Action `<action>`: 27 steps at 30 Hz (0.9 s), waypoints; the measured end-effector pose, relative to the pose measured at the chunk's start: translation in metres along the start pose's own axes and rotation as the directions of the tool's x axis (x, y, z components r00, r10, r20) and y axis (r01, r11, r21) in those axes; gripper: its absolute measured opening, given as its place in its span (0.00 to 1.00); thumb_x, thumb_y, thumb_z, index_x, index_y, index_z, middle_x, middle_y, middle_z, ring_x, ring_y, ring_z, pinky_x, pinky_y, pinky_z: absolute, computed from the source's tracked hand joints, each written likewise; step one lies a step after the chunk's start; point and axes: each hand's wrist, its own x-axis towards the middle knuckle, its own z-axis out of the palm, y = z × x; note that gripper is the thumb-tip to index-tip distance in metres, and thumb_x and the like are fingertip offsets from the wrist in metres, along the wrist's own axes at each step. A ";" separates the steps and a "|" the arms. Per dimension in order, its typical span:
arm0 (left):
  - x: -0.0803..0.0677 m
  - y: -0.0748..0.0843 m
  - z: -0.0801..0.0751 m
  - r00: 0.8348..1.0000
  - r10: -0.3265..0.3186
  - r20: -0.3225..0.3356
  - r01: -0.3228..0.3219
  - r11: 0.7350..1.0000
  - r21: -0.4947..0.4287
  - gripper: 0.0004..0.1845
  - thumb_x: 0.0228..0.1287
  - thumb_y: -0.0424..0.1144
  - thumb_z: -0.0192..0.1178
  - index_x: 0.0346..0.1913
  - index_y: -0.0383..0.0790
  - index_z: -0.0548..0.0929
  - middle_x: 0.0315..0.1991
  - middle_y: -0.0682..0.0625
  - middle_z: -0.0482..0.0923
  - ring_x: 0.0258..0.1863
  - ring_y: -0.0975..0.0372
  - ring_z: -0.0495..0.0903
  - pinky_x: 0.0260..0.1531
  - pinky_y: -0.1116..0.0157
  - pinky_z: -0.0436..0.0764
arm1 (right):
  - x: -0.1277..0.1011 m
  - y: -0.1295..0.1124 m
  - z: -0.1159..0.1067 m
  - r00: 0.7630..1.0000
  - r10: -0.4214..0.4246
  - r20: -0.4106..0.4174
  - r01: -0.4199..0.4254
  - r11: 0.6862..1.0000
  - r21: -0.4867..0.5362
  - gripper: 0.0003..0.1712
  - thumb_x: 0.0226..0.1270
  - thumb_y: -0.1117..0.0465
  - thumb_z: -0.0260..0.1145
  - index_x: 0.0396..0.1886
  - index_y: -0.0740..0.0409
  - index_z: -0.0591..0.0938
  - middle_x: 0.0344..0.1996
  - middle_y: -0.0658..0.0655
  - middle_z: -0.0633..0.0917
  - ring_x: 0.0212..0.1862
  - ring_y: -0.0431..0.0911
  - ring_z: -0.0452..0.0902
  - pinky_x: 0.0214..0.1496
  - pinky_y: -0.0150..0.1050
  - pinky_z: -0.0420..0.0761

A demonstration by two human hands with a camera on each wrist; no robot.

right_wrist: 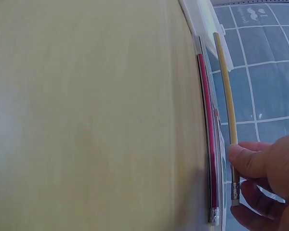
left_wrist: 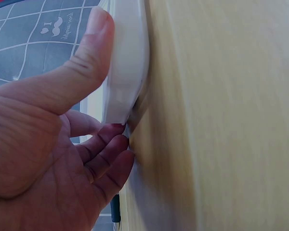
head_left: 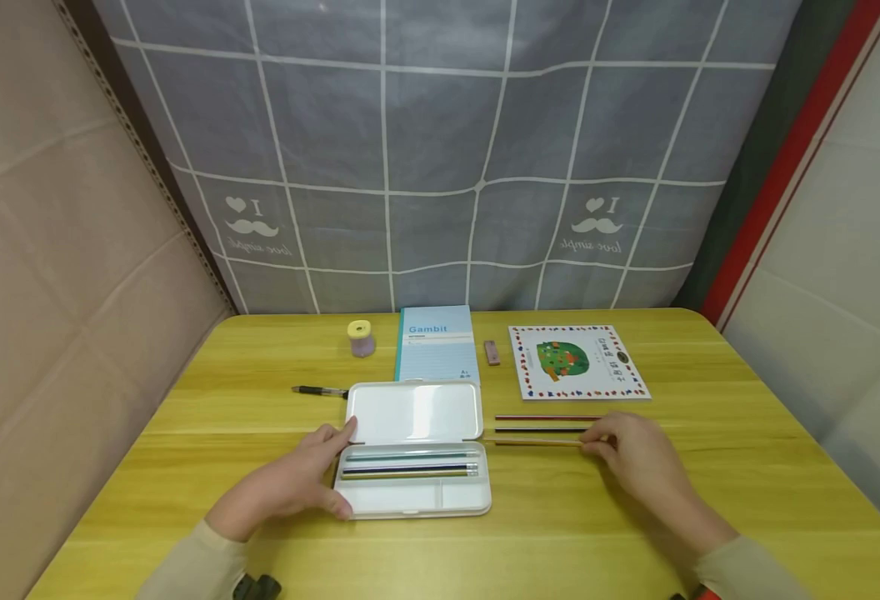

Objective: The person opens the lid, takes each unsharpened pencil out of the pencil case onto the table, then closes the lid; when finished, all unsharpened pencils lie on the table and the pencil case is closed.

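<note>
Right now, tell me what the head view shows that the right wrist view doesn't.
Only the head view shows the left hand steadying the open pencil case, the notebook, picture book, pen and sharpener. Only the right wrist view shows the thumb and fingers pinching the yellow pencil near its eraser end. Both show the right hand, the pencils on the table and the case.

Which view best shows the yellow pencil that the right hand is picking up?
The right wrist view: the yellow pencil runs nearly full length, pinched near its eraser by the right hand. The head view shows it small. The left wrist view misses it.
</note>
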 end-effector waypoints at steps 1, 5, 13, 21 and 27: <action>0.000 0.000 0.000 1.000 0.001 0.000 -0.001 1.000 0.003 0.69 0.41 0.47 0.84 0.83 0.32 0.51 0.59 0.41 0.66 0.59 0.48 0.65 0.67 0.41 0.67 | -0.001 0.001 -0.001 1.000 -0.004 0.001 0.004 1.000 -0.007 0.08 0.55 0.66 0.82 0.29 0.47 0.92 0.35 0.50 0.90 0.38 0.48 0.85 0.42 0.50 0.83; 0.000 0.001 0.000 1.000 -0.006 0.001 0.006 1.000 0.007 0.69 0.42 0.47 0.83 0.83 0.33 0.51 0.61 0.40 0.66 0.60 0.47 0.65 0.67 0.41 0.67 | -0.003 0.005 -0.003 1.000 -0.017 0.014 0.017 1.000 -0.021 0.09 0.55 0.66 0.82 0.28 0.47 0.92 0.32 0.48 0.89 0.38 0.48 0.85 0.42 0.51 0.84; 0.001 0.000 0.000 1.000 -0.003 -0.003 0.003 1.000 0.013 0.69 0.42 0.47 0.84 0.83 0.33 0.51 0.60 0.41 0.67 0.60 0.48 0.65 0.67 0.41 0.67 | -0.005 0.009 -0.004 0.998 -0.006 0.070 0.009 0.998 -0.054 0.09 0.57 0.67 0.81 0.27 0.47 0.92 0.32 0.49 0.89 0.39 0.51 0.86 0.45 0.55 0.85; 0.000 -0.001 0.000 1.000 -0.006 -0.002 0.006 1.000 0.013 0.69 0.42 0.47 0.84 0.83 0.33 0.51 0.61 0.41 0.66 0.61 0.47 0.64 0.67 0.41 0.67 | -0.005 0.010 -0.004 0.992 -0.003 0.129 0.013 0.997 -0.076 0.11 0.56 0.68 0.80 0.26 0.46 0.91 0.31 0.46 0.89 0.38 0.49 0.86 0.44 0.53 0.85; 0.001 -0.001 0.000 1.000 -0.016 -0.003 0.016 1.000 0.020 0.69 0.41 0.48 0.84 0.83 0.34 0.51 0.63 0.41 0.66 0.63 0.47 0.64 0.69 0.41 0.66 | -0.005 0.012 -0.004 0.990 0.017 0.140 -0.002 0.995 -0.105 0.10 0.56 0.66 0.81 0.26 0.44 0.92 0.32 0.47 0.89 0.38 0.51 0.84 0.43 0.55 0.84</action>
